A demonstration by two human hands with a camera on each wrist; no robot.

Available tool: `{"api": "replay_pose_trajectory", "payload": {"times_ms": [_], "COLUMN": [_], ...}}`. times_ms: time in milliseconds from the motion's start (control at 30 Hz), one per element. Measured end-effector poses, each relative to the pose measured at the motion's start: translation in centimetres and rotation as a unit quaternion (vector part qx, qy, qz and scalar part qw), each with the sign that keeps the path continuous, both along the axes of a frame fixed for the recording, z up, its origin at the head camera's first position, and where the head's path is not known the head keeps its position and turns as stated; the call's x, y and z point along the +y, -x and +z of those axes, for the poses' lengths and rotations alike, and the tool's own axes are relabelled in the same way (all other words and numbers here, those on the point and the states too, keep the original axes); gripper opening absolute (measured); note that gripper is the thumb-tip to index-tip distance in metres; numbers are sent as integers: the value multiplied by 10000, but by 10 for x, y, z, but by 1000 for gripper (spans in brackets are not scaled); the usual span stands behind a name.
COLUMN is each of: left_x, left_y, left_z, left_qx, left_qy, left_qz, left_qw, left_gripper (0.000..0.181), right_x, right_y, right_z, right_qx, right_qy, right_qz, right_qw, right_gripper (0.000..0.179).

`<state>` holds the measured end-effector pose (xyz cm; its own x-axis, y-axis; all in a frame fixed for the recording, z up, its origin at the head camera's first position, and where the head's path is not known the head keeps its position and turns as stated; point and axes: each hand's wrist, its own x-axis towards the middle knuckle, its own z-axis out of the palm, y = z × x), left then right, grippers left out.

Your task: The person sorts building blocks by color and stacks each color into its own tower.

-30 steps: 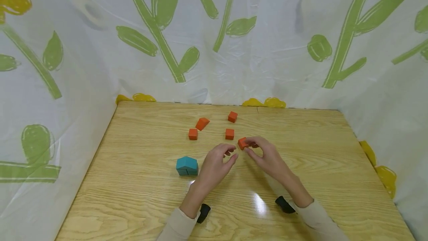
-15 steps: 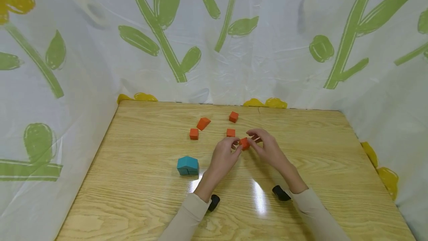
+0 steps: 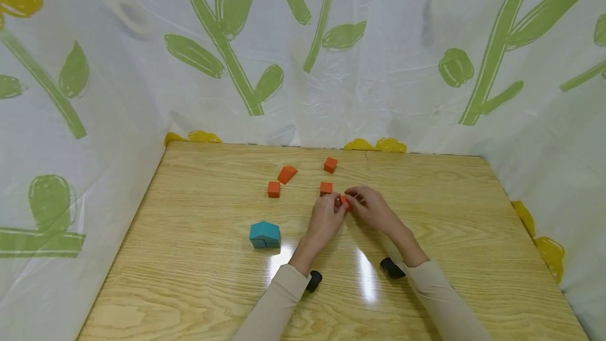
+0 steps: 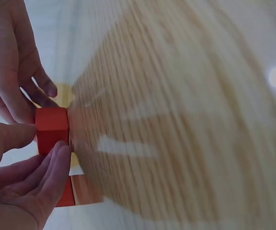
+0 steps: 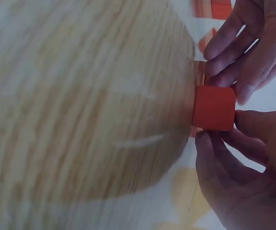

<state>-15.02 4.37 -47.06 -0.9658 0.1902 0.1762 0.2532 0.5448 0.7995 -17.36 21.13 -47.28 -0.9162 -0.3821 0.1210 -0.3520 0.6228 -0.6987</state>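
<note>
A small red cube (image 3: 345,203) rests on the wooden table between the two hands in the head view. My left hand (image 3: 326,217) holds it from the left; in the left wrist view, the thumb is at one edge of the cube (image 4: 51,124) and the fingers lie along another side. From the right, my right hand (image 3: 375,212) also has thumb and fingertips at the cube. Seen from the right wrist, the cube (image 5: 214,108) sits between both sets of fingertips. Another red cube (image 3: 326,188) stands just beyond my left fingers, partly covered by them.
Farther back are a red cube (image 3: 330,164), a red wedge-shaped block (image 3: 287,174) and a third red cube (image 3: 273,189). A teal house-shaped stack of blocks (image 3: 265,234) stands left of my left forearm. Flower-printed white sheeting (image 3: 379,93) encloses the wooden table (image 3: 189,278).
My left hand has moved right and forward to the red cube and now grips it. The right hand has stayed by the cube, its fingers drawing closer round it.
</note>
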Motion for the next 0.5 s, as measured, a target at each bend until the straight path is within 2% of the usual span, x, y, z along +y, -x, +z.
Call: {"api": "replay_pose_trajectory", "payload": {"times_ms": [233, 500], "left_x": [0, 2], "left_y": [1, -6], "left_z": [-4, 1], "left_qx": [-231, -512], "left_qy": [-163, -547], "left_qz": [-139, 40], "left_qw": [9995, 9972], "left_gripper": [16, 18], "right_x": [1, 3], "right_y": [-3, -10], "right_z": [1, 3], "right_qx": [-122, -164], "right_qy": [67, 388], "right_qz": [-21, -77], "right_qw": [9999, 9991], "right_gripper": [21, 15]}}
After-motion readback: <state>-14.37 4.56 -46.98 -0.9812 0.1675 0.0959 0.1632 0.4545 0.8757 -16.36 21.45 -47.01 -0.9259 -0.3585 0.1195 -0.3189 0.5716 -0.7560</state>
